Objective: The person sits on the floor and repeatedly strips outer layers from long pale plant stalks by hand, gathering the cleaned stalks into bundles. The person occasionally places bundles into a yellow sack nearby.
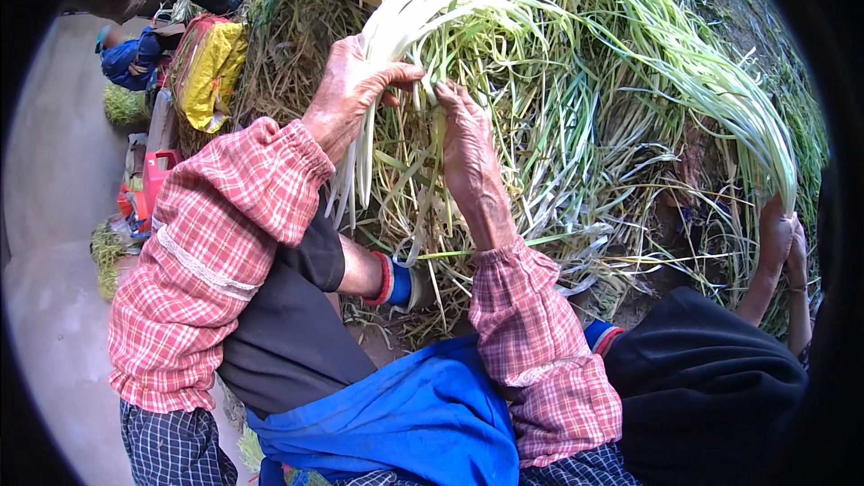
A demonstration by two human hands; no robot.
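Observation:
My left hand [354,91] is closed around a bunch of long white-stemmed greens [425,3], which look like blanched garlic chives. Their stems hang down below my palm, and the pale leaves arch up and to the right. Close beside it, my right hand [469,142] pinches a pale stalk [432,91] between thumb and forefinger, near my left fingertips. Limp yellow-green leaves [422,175] dangle below the pinch. Under both hands spreads a heap of loose green and straw-coloured leaves [567,128].
At the right, another person's hands [779,243] hold a long bunch of greens [729,81]. A yellow sack [216,74] and a pink plastic container [158,175] stand to the left. More people [131,57] are at the upper left. Blue cloth [398,412] covers my lap.

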